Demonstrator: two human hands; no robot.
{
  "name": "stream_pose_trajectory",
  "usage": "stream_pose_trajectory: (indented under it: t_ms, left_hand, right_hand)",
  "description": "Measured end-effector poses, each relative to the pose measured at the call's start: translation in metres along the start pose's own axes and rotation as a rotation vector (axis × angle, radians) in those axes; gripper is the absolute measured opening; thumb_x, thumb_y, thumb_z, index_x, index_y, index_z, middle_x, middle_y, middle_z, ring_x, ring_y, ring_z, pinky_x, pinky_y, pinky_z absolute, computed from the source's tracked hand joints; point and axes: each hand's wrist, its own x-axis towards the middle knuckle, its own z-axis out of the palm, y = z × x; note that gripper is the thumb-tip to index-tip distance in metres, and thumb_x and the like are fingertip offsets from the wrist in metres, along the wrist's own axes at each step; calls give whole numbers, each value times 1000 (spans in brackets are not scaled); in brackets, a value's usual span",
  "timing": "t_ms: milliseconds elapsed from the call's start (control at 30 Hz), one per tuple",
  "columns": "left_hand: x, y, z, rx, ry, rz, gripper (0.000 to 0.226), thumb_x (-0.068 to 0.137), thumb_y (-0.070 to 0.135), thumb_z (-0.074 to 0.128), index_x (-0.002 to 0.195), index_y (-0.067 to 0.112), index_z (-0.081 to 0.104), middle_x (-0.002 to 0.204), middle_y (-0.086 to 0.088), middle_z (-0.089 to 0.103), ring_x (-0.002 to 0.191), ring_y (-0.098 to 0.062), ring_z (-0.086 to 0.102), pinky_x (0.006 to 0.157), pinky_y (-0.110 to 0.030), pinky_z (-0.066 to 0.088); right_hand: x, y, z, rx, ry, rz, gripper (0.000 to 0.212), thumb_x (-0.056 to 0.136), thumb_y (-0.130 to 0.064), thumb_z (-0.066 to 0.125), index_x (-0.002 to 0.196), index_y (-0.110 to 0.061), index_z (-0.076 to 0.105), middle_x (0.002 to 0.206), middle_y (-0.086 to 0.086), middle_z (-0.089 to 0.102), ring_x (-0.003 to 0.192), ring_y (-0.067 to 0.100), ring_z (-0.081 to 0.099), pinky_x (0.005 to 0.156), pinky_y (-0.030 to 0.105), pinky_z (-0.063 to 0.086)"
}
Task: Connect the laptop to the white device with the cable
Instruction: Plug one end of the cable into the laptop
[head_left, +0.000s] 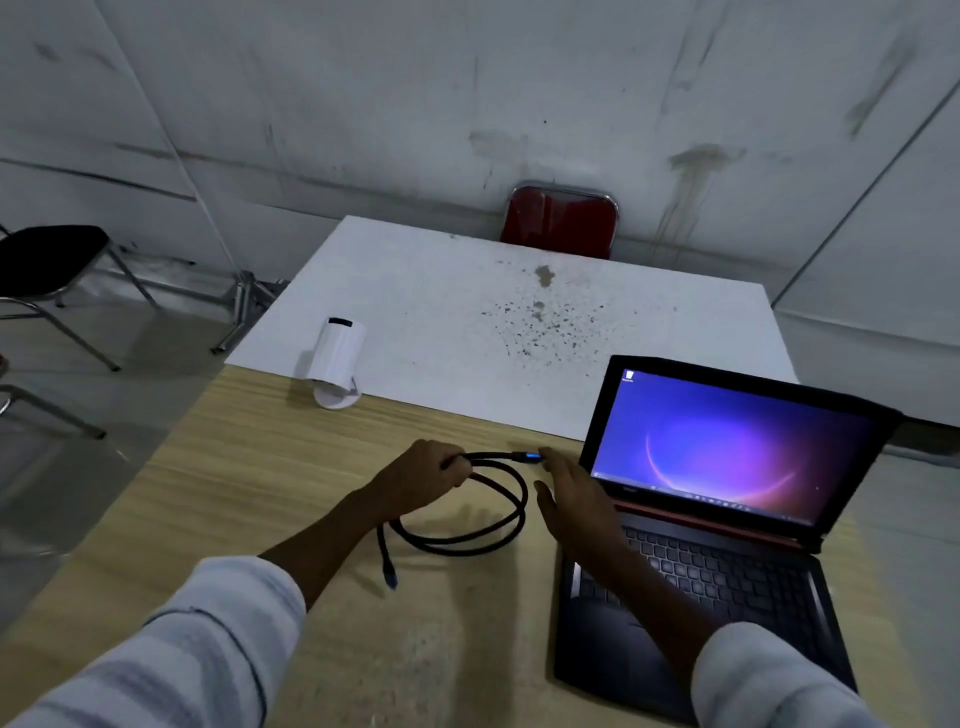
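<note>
Here, a black round-sheathed cable (470, 540) lies looped on the wood-grain tabletop (218, 499) between the hands, one blue-tipped plug (389, 574) resting near the left forearm. The left hand (423, 480) has its fingers curled tight around the cable; the right hand (569, 493), fingers extended and loosely spread, meets the other plug (529, 457) at its fingertips. At right stands the open black laptop (727, 519), red-trimmed at the hinge, its screen lettering too small to read. The white cylindrical device (337, 358) sits on a round base at the edge of a speckled white sheet (467, 312).
</note>
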Motion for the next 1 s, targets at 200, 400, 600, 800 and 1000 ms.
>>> stream_pose_trajectory:
  t_ms: [200,400,600,800,1000]
  left_hand:
    - [6,-11,2,-253,-101,-267,37,89,40,41,63,18,57,51,1,38,43,-13,28,44,-23,24]
    - [9,-43,27,-346,-14,-402,41,97,36,39,78,8,63,54,0,39,43,-12,30,44,-25,25]
    - [15,-74,44,-50,111,-405,34,103,32,41,123,9,57,108,-16,68,95,-27,63,83,-38,47]
    - [-6,-104,55,352,100,-179,42,99,22,47,140,10,48,144,-16,48,130,-33,48,105,-41,41]
    - [-68,-102,52,813,-682,406,41,76,41,57,111,21,51,113,-8,49,98,-25,49,79,-38,43]
  right_hand:
    - [-1,5,-1,67,-111,60,51,97,-26,50,145,-18,35,132,11,58,115,27,58,90,41,52]
    - [-20,16,21,107,-295,139,46,99,-29,45,143,-22,37,138,10,53,124,25,52,98,40,48]
    - [-29,13,39,135,-400,157,45,99,-25,46,143,-18,38,142,10,51,127,24,50,100,36,46]
    - [-31,9,49,150,-463,142,42,99,-22,46,140,-14,42,139,12,52,125,26,50,99,35,45]
    - [-36,4,59,152,-507,152,34,98,-20,47,131,-13,52,130,12,57,116,25,54,94,35,47]
